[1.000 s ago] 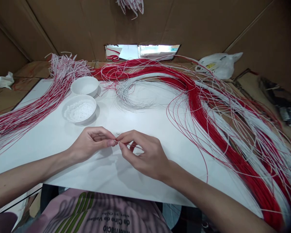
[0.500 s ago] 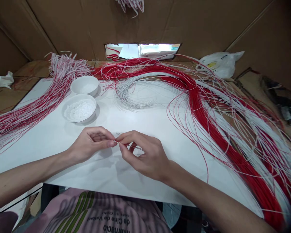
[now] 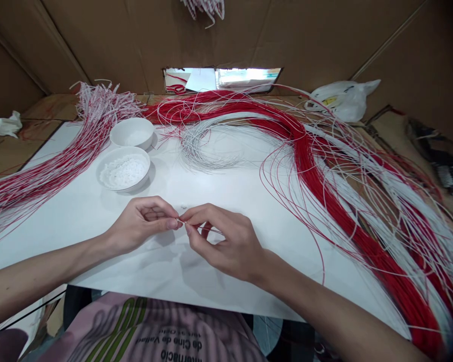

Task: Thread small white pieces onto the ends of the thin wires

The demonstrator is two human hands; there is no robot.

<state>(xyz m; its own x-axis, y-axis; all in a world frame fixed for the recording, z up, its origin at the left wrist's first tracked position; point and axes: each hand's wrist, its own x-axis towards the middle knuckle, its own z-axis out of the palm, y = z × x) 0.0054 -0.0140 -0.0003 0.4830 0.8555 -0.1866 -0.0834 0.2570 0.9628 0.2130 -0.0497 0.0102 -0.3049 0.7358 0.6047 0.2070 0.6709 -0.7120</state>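
Note:
Over the near middle of the white tabletop (image 3: 226, 188), my left hand (image 3: 143, 226) pinches one end of thin wires (image 3: 211, 230) between thumb and forefinger. My right hand (image 3: 224, 239) pinches the same wires just to the right, its fingertips almost meeting the left ones. A white and a reddish strand run back under the right palm. Whether a small white piece sits at the wire tip is too small to tell. Beyond my left hand stands a white bowl (image 3: 145, 173) of small white pieces, with a second white bowl (image 3: 132, 133) behind it.
A bundle of red and white wires with white ends (image 3: 101, 108) lies along the left. Long red wires (image 3: 302, 166) and white wires curve across the back and down the right. Cardboard walls (image 3: 324, 40) surround the table. A plastic bag (image 3: 340, 100) lies back right.
Almost nothing differs. Both hands keep their pinch in the same place, with only a slight shift at the fingertips.

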